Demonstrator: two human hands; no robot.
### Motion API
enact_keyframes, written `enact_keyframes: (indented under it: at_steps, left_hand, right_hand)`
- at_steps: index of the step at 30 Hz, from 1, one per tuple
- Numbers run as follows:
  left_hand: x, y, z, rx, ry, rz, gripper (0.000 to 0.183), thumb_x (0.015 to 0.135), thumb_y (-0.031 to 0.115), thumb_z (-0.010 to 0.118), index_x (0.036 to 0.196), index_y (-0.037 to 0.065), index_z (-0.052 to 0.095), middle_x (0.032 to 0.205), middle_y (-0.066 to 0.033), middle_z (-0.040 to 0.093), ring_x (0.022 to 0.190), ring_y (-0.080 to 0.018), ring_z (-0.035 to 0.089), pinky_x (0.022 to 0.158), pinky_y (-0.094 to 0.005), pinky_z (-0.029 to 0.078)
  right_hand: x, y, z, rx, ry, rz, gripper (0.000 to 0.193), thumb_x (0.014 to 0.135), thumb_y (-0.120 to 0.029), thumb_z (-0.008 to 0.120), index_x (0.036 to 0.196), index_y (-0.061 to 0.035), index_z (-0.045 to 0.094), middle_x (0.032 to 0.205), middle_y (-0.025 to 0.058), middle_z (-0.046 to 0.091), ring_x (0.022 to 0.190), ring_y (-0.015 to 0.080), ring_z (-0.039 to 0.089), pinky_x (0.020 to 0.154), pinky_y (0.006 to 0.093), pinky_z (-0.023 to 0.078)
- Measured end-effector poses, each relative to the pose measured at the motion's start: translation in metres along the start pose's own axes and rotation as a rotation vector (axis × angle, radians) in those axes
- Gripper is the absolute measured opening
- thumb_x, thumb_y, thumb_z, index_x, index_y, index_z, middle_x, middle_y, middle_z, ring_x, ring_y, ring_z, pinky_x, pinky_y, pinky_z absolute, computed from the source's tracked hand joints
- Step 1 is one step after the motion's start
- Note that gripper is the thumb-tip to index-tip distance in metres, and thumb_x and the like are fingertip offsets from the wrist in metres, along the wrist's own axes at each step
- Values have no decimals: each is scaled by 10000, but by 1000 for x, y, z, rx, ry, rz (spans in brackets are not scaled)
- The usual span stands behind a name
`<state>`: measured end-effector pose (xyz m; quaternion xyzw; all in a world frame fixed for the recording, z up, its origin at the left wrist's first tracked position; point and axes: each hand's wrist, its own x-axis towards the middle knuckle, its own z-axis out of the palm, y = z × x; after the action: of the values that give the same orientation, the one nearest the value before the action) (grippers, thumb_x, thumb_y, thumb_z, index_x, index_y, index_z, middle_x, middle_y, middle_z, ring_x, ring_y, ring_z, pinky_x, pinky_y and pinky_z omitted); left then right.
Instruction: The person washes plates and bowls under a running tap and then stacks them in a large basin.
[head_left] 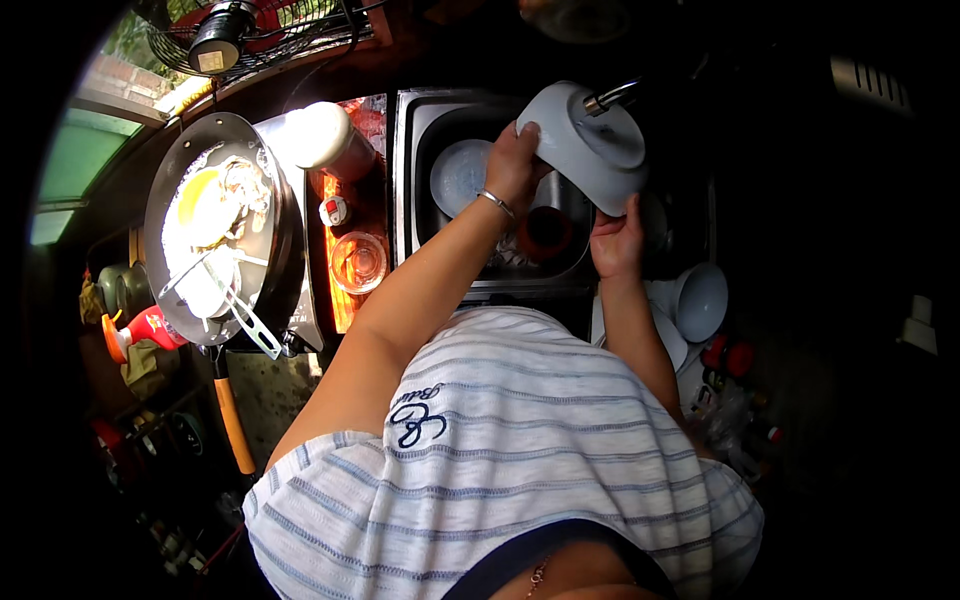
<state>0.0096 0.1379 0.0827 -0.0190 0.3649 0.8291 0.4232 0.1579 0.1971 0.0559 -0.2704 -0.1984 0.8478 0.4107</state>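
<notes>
Both hands hold a white bowl (572, 158) over the sink (404, 190), tilted with its base facing up under the metal tap (612, 97). My left hand (514, 168), a bangle at its wrist, closes on the bowl's left edge. At the lower right edge my right hand (617, 243) grips the rim, its fingertips partly hidden. Whether water runs from the tap I cannot make out. Inside the sink lie a pale round dish (457, 178) and a dark round vessel (545, 232), partly covered by my left arm.
At left, a frying pan (158, 215) with food and metal tongs (252, 322) has its wooden handle (232, 420) jutting toward me. Between pan and sink stand a white-lidded jar (335, 145) and a clear cup (358, 262). White bowls (700, 302) sit right of the sink.
</notes>
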Motion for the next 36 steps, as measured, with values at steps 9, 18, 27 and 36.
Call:
enact_keyframes:
  at_steps: [9, 18, 27, 36]
  left_hand:
    - [29, 23, -19, -45, 67, -278, 454, 925, 383, 310, 1089, -12, 464, 1015, -130, 554, 897, -237, 566, 775, -361, 479]
    - [14, -1, -32, 783, 57, 457, 572, 815, 304, 571, 1224, -49, 385, 1055, -173, 532, 835, -234, 593, 569, -287, 530]
    - [44, 10, -97, 139, 258, -106, 283, 889, 208, 425, 1095, 43, 526, 919, -60, 617, 759, -127, 583, 629, -215, 474]
    - [29, 6, -148, 357, 394, -96, 290, 819, 336, 567, 947, 75, 559, 994, -17, 575, 910, -133, 476, 832, -314, 356]
  right_hand:
    - [-6, 4, 10, -58, -136, 6, 283, 847, -199, 556, 1111, -109, 510, 1089, 35, 563, 987, 158, 548, 829, 286, 482]
    - [-4, 14, -11, -49, -19, 52, 281, 834, -194, 576, 1083, -86, 502, 1066, 36, 552, 973, 158, 539, 821, 296, 473]
    - [-35, 3, 20, -166, -84, -36, 181, 863, -159, 518, 1024, -77, 520, 1012, 34, 560, 939, 148, 535, 819, 288, 437]
    - [-163, -105, 58, -1192, -150, -272, 95, 845, -110, 489, 829, -18, 507, 731, -22, 517, 667, 20, 446, 575, 197, 384]
